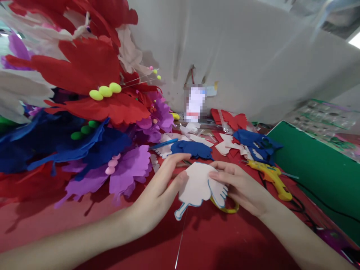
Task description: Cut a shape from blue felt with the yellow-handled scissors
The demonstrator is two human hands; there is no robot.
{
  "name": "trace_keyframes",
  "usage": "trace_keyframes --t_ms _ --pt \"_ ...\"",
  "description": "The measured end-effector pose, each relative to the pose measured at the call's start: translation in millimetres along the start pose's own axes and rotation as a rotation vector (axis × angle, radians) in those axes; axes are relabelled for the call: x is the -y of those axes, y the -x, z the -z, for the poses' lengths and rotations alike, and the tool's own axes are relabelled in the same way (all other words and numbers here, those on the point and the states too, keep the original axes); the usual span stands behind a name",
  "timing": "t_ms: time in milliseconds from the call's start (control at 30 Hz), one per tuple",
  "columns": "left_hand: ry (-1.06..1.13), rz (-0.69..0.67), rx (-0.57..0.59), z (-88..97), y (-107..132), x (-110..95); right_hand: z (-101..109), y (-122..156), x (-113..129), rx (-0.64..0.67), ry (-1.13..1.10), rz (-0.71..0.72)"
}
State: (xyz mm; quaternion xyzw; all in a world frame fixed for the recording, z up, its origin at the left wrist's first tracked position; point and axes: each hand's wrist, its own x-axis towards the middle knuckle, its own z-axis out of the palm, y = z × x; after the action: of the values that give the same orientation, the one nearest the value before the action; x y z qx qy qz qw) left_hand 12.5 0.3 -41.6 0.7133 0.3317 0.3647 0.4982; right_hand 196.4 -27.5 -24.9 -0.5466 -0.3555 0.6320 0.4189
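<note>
At the middle of the red bench (112,232), just above its surface, both hands are holding one item between them.

- White cut-out (197,185): a flat, scalloped shape with a blue edge and a short stem pointing near-left. It is sitting between the two hands at centre.
- Left hand (160,187): it is pinching the cut-out's left edge, thumb on the face and fingers curling behind the top.
- Right hand (242,185): it is gripping the cut-out's right edge, fingers lying across its upper corner.
- Yellow loop (227,210): it is showing under the right hand; what it belongs to cannot be told.
- Yellow glue gun (271,176): it is lying just right of the right hand, beside a green sheet (309,168).
- Blue cut-out (192,149): it is lying just beyond the hands.
- Large red flower (92,63) and purple flower (132,165): they are crowding the left side.
</note>
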Motion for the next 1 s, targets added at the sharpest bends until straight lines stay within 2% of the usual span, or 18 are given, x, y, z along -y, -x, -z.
trace_keyframes --t_ms 100,167,233,367,600,833,1000 --pt "-0.308 -0.368 0.099 11.2 -3 -6 5 -3 -4 -0.029 -0.039 0.001" --pt "-0.468 -0.499 0.174 17.2 -4 -11 6 -6 -5 -0.034 -0.046 0.002" --pt "-0.612 -0.55 0.228 20.8 -3 -17 6 -9 -6 -0.03 -0.048 -0.001" --pt "-0.761 -0.591 0.248 20.9 -2 -22 3 -9 -7 -0.023 -0.05 -0.019" --pt "-0.902 -0.65 0.166 17.4 -4 -8 -7 1 -13 0.083 -0.053 -0.04" --pt "-0.917 -0.667 0.181 19.6 -6 -8 -9 4 -13 0.119 -0.095 -0.042" --pt "-0.917 -0.664 0.191 21.9 -6 -9 -6 6 -9 0.085 -0.051 -0.042"
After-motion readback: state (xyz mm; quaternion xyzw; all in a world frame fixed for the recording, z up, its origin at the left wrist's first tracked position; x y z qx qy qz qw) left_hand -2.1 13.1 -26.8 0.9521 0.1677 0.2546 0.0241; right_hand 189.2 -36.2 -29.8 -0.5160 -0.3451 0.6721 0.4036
